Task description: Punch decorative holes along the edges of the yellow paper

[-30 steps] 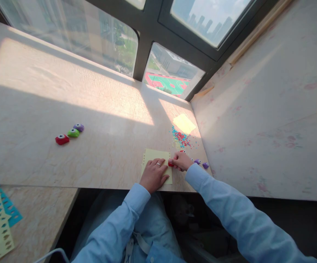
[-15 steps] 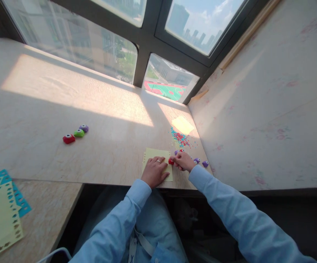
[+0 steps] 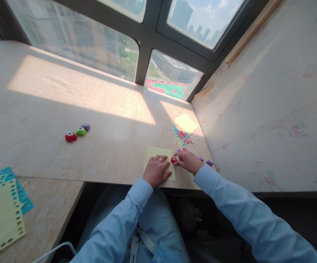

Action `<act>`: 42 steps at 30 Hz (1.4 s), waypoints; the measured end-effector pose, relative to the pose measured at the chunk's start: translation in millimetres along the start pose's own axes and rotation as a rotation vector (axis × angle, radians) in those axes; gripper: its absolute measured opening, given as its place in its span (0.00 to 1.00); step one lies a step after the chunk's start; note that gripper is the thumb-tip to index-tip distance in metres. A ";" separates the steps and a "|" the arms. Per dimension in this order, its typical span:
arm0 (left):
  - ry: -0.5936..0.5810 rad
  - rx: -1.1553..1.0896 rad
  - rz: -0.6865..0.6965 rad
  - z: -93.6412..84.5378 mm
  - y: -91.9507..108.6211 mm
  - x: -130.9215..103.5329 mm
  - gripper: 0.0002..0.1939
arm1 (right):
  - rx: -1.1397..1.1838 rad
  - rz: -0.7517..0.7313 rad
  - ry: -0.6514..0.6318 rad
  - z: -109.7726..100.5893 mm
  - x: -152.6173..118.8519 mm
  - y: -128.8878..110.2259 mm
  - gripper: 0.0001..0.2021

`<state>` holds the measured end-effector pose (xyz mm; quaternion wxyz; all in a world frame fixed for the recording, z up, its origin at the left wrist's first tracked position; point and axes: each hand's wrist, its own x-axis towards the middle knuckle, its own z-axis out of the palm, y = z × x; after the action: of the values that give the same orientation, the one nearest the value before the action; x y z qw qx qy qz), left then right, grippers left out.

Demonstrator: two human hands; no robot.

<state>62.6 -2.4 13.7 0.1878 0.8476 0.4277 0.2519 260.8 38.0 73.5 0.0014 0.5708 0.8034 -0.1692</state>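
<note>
Strap (image 3: 134,249): I'm reading what looks like an X, near side.
Left hand (image 3: 156,171): I'm resting it flat, fingers spread, on the yellow sheet (image 3: 158,151).
Right hand (image 3: 188,160): I'm pinching the red punch (image 3: 174,159) at the sheet's right edge.
Confetti (image 3: 183,136): lying loose, far right.
Green punch (image 3: 80,132): chilling way over left.

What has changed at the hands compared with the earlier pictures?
The right hand has spread its fingers around the red punch, uncovering its eye; whether they grip it is unclear. The left hand stays flat on the yellow paper, and the punch stays at the paper's right edge.
</note>
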 end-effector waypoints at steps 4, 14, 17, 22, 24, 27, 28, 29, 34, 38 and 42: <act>0.003 -0.003 -0.005 -0.9 0.8 -0.1 0.13 | -0.159 -0.027 -0.022 1.7 -2.8 -0.8 0.08; -0.011 -0.008 -0.015 -0.5 0.5 0.5 0.13 | -0.224 0.041 -0.050 -6.9 -17.2 8.0 0.07; -0.005 -0.007 -0.015 1.2 -0.5 0.1 0.13 | -0.156 0.019 -0.013 -8.9 -21.9 15.3 0.07; 0.005 -0.013 -0.015 2.4 -1.7 0.3 0.13 | -0.077 0.014 0.031 -9.8 -26.1 23.5 0.08; 0.005 -0.022 -0.016 2.5 -1.7 0.4 0.13 | -0.061 0.016 0.047 -9.0 -26.1 23.8 0.08; 0.010 -0.024 -0.016 2.6 -1.5 0.2 0.13 | -0.017 0.011 0.084 -9.1 -25.9 21.6 0.07; 0.013 -0.023 -0.017 2.7 -1.4 0.1 0.13 | 0.003 0.006 0.095 -9.7 -26.4 20.7 0.07; 0.015 -0.021 -0.017 2.7 -1.3 0.1 0.13 | 0.022 0.001 0.104 -10.7 -27.4 19.9 0.07; 0.020 -0.018 -0.023 1.9 -0.6 0.4 0.12 | 0.040 0.030 0.095 -13.9 -38.7 19.6 0.07; 0.030 0.007 -0.031 1.4 -0.2 1.1 0.12 | 0.020 0.078 0.068 -8.2 -47.2 20.0 0.06; 0.029 0.036 -0.021 0.7 0.9 0.2 0.12 | -0.050 0.151 0.071 -0.6 -49.5 18.5 0.08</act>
<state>63.6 -2.8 13.7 0.1689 0.8426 0.4435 0.2544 295.1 -1.8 78.8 -0.0001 0.6351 0.7617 -0.1284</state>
